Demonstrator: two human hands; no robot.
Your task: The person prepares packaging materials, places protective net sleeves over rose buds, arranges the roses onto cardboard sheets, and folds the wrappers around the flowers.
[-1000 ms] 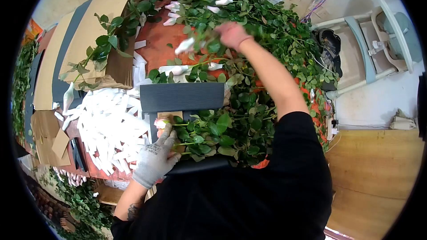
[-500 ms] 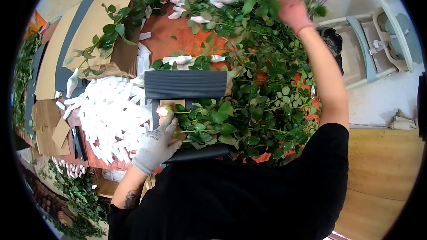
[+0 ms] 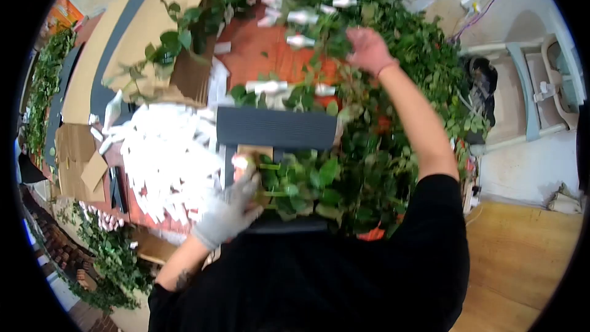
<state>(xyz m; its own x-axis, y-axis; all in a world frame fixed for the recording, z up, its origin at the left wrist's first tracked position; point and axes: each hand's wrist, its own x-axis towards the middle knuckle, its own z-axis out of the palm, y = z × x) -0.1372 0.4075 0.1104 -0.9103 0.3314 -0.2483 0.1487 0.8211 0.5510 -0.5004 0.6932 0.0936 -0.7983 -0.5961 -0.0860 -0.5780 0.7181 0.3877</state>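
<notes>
My left hand (image 3: 228, 212), in a grey glove, lies with fingers outstretched over pale pink rose heads (image 3: 241, 161) on a piece of cardboard (image 3: 257, 150). Leafy stems (image 3: 307, 178) run right from these roses, below a ribbed dark grey board (image 3: 276, 128). My right hand (image 3: 370, 50), in a pinkish glove, is over the leafy stems at the back. Left of it lies a rose in a white sleeve (image 3: 300, 41). Motion blur hides whether the right fingers grip a stem.
A heap of white sleeves (image 3: 169, 160) covers the table left of the board. Flattened cardboard (image 3: 153, 31) leans at the back left, with a leafy rose stem across it. Black scissors or a similar tool (image 3: 117, 189) lies at the left. A pale chair (image 3: 519, 92) stands at the right.
My right hand has come down and left from the far back edge. The white-sleeved rose moving beside it earlier now seems to lie among the others. My left hand stays on the roses.
</notes>
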